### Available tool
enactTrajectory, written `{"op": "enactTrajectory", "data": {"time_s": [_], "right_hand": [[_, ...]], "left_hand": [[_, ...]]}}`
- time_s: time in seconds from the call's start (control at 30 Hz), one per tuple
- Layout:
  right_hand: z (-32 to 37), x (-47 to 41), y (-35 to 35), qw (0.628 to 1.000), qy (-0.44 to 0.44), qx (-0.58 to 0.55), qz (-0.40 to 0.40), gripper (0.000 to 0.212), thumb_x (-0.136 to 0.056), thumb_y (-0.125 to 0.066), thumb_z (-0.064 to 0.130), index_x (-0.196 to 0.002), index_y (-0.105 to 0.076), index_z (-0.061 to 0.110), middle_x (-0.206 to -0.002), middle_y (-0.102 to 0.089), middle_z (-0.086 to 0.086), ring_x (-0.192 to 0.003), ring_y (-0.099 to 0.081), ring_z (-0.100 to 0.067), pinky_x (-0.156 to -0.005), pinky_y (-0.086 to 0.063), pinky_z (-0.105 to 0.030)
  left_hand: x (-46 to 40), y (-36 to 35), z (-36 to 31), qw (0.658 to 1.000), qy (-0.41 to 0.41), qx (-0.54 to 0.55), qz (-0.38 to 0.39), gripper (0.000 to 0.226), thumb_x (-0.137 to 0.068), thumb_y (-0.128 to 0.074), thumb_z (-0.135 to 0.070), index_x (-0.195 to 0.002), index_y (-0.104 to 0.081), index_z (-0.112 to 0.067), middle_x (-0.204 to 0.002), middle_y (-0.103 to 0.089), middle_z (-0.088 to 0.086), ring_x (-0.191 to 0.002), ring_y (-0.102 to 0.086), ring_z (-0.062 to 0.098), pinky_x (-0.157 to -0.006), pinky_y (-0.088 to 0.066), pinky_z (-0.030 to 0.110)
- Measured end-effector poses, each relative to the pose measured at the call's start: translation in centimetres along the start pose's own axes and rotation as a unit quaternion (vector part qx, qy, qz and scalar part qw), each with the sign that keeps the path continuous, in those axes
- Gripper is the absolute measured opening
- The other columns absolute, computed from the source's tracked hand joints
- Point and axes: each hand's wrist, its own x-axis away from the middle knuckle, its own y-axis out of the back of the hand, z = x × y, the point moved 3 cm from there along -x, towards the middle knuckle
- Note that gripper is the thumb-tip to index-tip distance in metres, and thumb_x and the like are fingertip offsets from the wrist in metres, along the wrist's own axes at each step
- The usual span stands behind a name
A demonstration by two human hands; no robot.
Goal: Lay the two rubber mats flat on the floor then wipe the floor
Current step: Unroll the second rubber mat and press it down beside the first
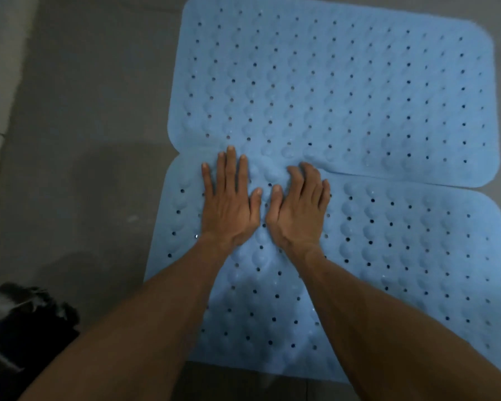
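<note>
Two blue rubber mats are lying on the grey floor: the far mat is filling the upper right of the frame, and the near mat is spreading across the centre and lower right, their edges overlapping at mid-frame. The left hand is pressing flat with straight fingers; the right hand is pressing alongside it, fingers slightly bent, gripping nothing. Pushing outward from the seam would likely be flattening the bulge best.
</note>
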Motion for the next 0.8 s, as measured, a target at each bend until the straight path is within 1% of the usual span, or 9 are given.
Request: {"op": "enactTrajectory", "data": {"time_s": [0.13,0.33,0.43,0.5,0.6,0.7,0.8], "right_hand": [[-0.4,-0.1,-0.3,0.999,0.008,0.027,0.025,0.053,-0.101,-0.037,0.043,-0.148,-0.034,0.018,-0.158,-0.028,-0.006,-0.151,-0.018,-0.022,-0.125,-0.006,-0.048],[-0.5,0.4,-0.4,0.999,0.020,0.030,0.030,0.059,-0.102,-0.032,0.045,-0.154,-0.027,0.016,-0.162,-0.023,-0.007,-0.153,-0.011,-0.023,-0.125,-0.005,-0.048],[-0.8,1.2,-0.8,0.997,0.031,0.055,0.051,0.064,-0.103,-0.027,0.047,-0.159,-0.018,0.015,-0.167,-0.011,-0.008,-0.155,-0.002,-0.022,-0.125,0.001,-0.048],[-1.0,1.8,-1.3,0.994,0.048,0.078,0.061,0.066,-0.103,-0.024,0.048,-0.160,-0.013,0.015,-0.168,-0.005,-0.010,-0.155,0.003,-0.023,-0.125,0.002,-0.049],[-1.1,1.7,-1.3,0.992,0.059,0.092,0.056,0.068,-0.103,-0.026,0.048,-0.159,-0.016,0.013,-0.168,-0.002,-0.012,-0.155,0.003,-0.026,-0.124,-0.004,-0.054],[-1.1,1.2,-1.5,0.987,0.074,0.127,0.059,0.071,-0.102,-0.024,0.049,-0.160,-0.010,0.011,-0.167,0.003,-0.015,-0.155,0.006,-0.028,-0.122,-0.002,-0.058],[-1.4,1.1,-1.7,0.986,0.076,0.128,0.069,0.072,-0.101,-0.021,0.051,-0.160,-0.006,0.012,-0.167,0.002,-0.015,-0.155,0.006,-0.027,-0.122,-0.001,-0.058]], "left_hand": [[0.1,-0.3,0.1,1.000,-0.002,-0.012,0.001,0.068,-0.101,-0.024,-0.045,-0.155,-0.010,-0.006,-0.163,0.000,0.018,-0.151,0.002,0.031,-0.119,-0.003,0.058],[0.7,-0.4,0.2,1.000,-0.002,-0.013,-0.008,0.068,-0.101,-0.024,-0.046,-0.155,-0.010,-0.006,-0.163,-0.001,0.018,-0.151,0.002,0.031,-0.119,-0.004,0.059],[1.8,-0.7,0.4,1.000,0.010,-0.015,-0.010,0.069,-0.101,-0.022,-0.047,-0.155,-0.010,-0.005,-0.163,-0.001,0.018,-0.151,0.002,0.031,-0.119,-0.004,0.059],[2.6,-0.8,0.4,1.000,0.017,-0.022,-0.011,0.070,-0.101,-0.021,-0.047,-0.155,-0.010,-0.005,-0.163,-0.001,0.018,-0.151,0.001,0.031,-0.119,-0.003,0.059],[3.0,-0.9,0.5,0.999,0.022,-0.022,-0.010,0.070,-0.100,-0.020,-0.048,-0.155,-0.011,-0.004,-0.163,-0.001,0.018,-0.151,0.001,0.031,-0.118,-0.004,0.060],[2.6,-0.9,0.3,1.000,0.021,-0.020,-0.006,0.070,-0.100,-0.020,-0.047,-0.155,-0.010,-0.005,-0.163,0.001,0.018,-0.151,0.002,0.031,-0.118,-0.002,0.060],[2.6,-1.0,0.4,1.000,0.009,-0.015,-0.002,0.071,-0.099,-0.018,-0.046,-0.155,-0.007,-0.004,-0.163,0.003,0.017,-0.151,0.004,0.031,-0.118,0.000,0.061]]}}
